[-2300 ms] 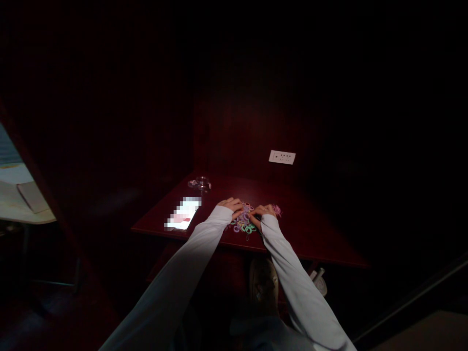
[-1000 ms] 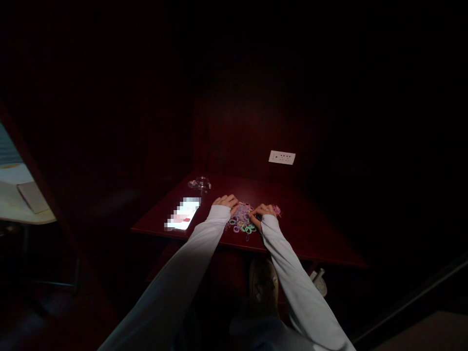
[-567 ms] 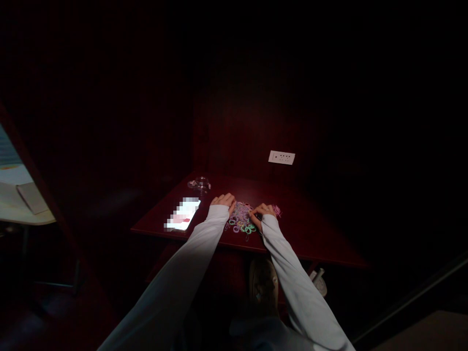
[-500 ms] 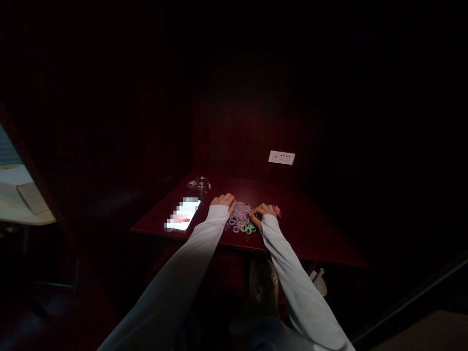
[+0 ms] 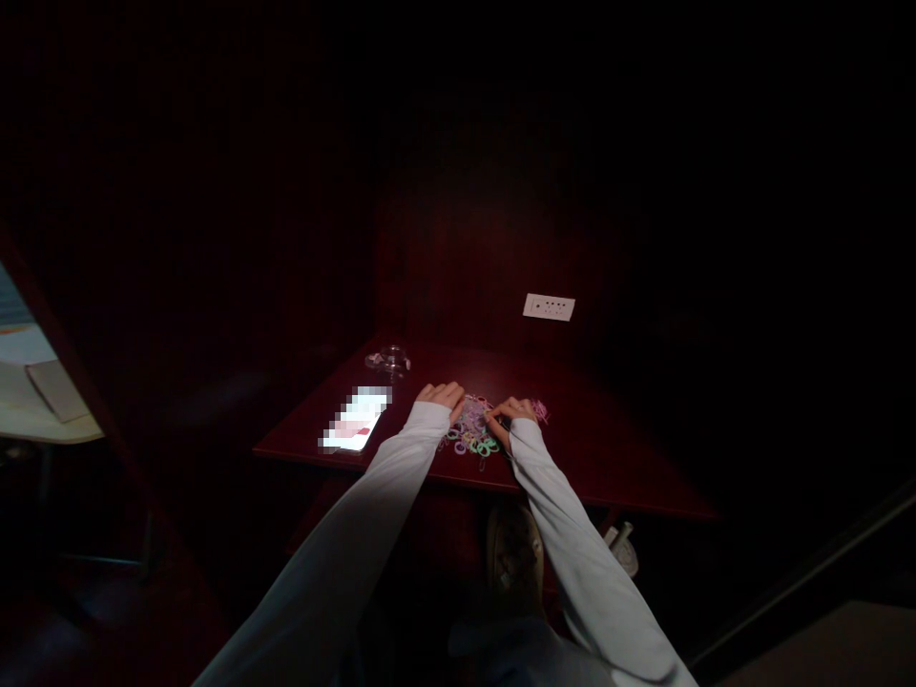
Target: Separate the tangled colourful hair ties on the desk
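A loose pile of small hair ties [image 5: 470, 425] in purple, green, pink and yellow lies on the dark red desk [image 5: 601, 458]. At the pile's left edge, my left hand [image 5: 444, 396] rests with its fingers curled down and together; their tips are hard to see. Over the right side of the pile, my right hand [image 5: 513, 412] holds thumb and forefinger in a pinch. Whatever is between those fingertips is too small to make out. A bunch of thin pink strands or bands [image 5: 540, 411] lies just beyond my right hand.
Left of my left arm lies a lit phone [image 5: 356, 420], its screen blurred out. Behind it stands a small clear jar [image 5: 393, 359] with pinkish bits beside it. A white socket panel [image 5: 549, 306] is on the back wall. A shoe [image 5: 515, 549] shows below the desk edge.
My left hand has shifted slightly right, a little further over the pile's edge. My right hand keeps its pinch in nearly the same place. The whole view has moved slightly.
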Demonstrator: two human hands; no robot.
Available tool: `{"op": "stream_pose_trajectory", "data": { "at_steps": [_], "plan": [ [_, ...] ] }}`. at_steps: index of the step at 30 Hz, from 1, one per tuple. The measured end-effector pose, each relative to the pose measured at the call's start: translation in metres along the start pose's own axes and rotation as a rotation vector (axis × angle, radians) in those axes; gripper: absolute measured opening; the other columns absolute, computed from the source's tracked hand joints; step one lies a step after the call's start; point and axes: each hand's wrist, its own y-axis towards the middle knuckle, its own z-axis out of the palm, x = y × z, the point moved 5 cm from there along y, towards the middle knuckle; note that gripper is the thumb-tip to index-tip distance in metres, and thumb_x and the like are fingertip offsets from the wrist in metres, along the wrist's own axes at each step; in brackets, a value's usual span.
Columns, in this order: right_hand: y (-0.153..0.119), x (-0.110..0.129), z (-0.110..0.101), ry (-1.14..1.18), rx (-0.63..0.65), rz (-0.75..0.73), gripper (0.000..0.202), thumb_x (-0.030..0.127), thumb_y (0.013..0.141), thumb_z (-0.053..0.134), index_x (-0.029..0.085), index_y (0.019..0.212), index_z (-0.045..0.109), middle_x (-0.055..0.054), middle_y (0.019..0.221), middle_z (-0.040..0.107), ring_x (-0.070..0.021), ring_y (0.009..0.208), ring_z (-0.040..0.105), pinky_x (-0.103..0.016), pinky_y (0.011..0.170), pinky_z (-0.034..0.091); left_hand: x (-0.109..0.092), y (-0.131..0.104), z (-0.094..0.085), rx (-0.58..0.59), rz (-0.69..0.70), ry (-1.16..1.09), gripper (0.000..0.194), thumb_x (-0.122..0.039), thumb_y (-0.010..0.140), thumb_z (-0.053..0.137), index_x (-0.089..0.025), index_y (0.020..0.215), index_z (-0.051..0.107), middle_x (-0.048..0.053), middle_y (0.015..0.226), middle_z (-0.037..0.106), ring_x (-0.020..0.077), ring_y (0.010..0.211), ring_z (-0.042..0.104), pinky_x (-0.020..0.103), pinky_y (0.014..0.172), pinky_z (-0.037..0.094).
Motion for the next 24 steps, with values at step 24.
{"op": "stream_pose_trajectory", "data": {
  "at_steps": [24],
  "plan": [
    [-0.001,-0.002,0.002,0.077,-0.024,-0.031,0.028,0.050,0.096,0.067,0.028,0.093,0.083,-0.007,0.089,0.072,-0.0259,0.094,0.055,-0.037,0.088,0.044,-0.006,0.003,0.005,0.114,0.142,-0.098,0.022,-0.031,0.106,0.054,-0.023,0.117,0.071,0.005,0.121,0.073,0.0214,0.112,0.068,0.029,0.092,0.051]
  ]
}}
